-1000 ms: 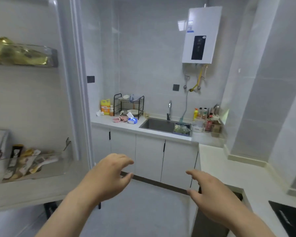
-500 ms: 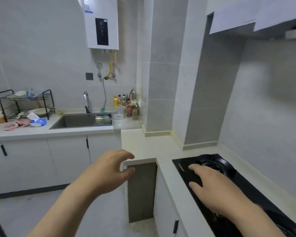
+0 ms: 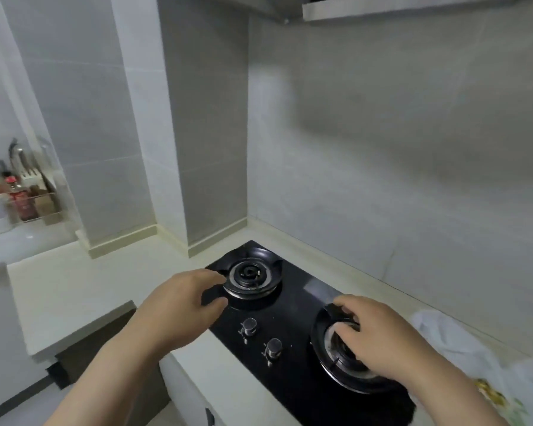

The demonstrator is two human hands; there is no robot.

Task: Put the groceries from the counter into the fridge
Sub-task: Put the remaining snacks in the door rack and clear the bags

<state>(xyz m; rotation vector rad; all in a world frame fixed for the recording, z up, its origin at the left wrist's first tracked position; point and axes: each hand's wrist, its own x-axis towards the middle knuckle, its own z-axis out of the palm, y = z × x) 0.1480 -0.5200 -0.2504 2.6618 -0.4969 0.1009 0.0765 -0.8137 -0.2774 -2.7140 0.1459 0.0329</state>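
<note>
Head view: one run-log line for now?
left hand: open, empty | right hand: open, empty, over hob | plastic bag: on counter, untouched

Both bare arms are stretched forward from the lower edge of the view, with the palms turned down. The left hand (image 3: 179, 305) is held out at the end of the left forearm (image 3: 105, 373), its fingers loosely curved and bunched, the thumb set apart below the forefinger, and nothing is gripped. The right hand (image 3: 379, 336) is held slightly lower and nearer at the end of the right forearm (image 3: 453, 398), its fingers loosely curved and pointed leftward, the thumb tucked beneath them, and nothing is gripped there either.
</note>
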